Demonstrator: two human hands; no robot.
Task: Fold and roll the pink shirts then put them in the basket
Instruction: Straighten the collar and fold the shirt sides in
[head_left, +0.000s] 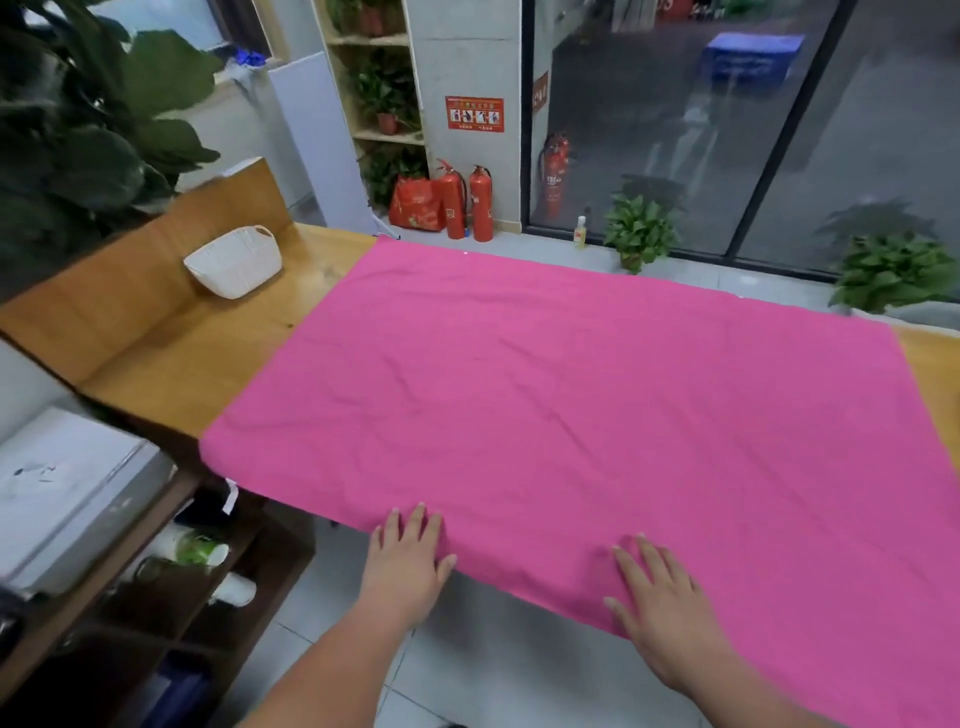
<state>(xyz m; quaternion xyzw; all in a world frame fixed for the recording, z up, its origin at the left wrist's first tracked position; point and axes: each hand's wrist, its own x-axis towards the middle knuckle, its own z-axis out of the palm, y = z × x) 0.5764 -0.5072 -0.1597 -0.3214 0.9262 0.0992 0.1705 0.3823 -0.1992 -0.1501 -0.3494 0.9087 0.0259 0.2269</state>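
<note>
A large pink shirt (561, 410) lies spread flat over most of the wooden table (171, 358), with light creases across it. My left hand (408, 556) rests flat on its near edge, fingers straight. My right hand (660, 608) presses flat on the same near edge further right, fingers spread. A white woven basket (234, 262) stands at the table's far left, against a wooden back panel, apart from the cloth.
A dark shelf unit (171, 587) with cups and bottles stands left of me, a grey box (67, 493) on top. Big-leaved plant (78, 119) at far left. Fire extinguishers (467, 202), potted plants (641, 231) and a glass wall lie beyond the table.
</note>
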